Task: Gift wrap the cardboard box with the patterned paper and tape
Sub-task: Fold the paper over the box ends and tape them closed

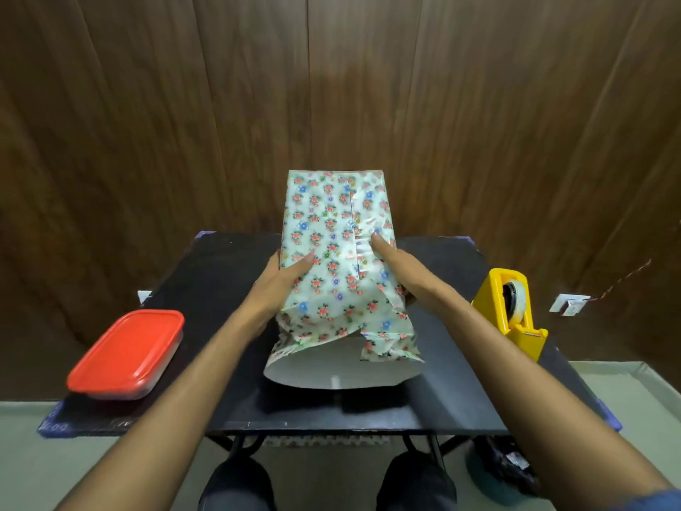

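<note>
The box is covered by floral patterned paper (324,230) and lies lengthwise on the black table (460,381), its far end lifted. A taped seam runs down the top face. At the near end the paper hangs open as a loose tube showing its white inside (342,366). My left hand (283,278) grips the left side of the wrapped box, thumb on top. My right hand (390,256) holds the right side, with a fingertip pressing on the shiny tape beside the seam. The cardboard itself is hidden.
A yellow tape dispenser (510,307) stands at the table's right edge. A plastic container with a red lid (127,354) sits at the left front corner. A wood-panelled wall is close behind the table. My knees are under the front edge.
</note>
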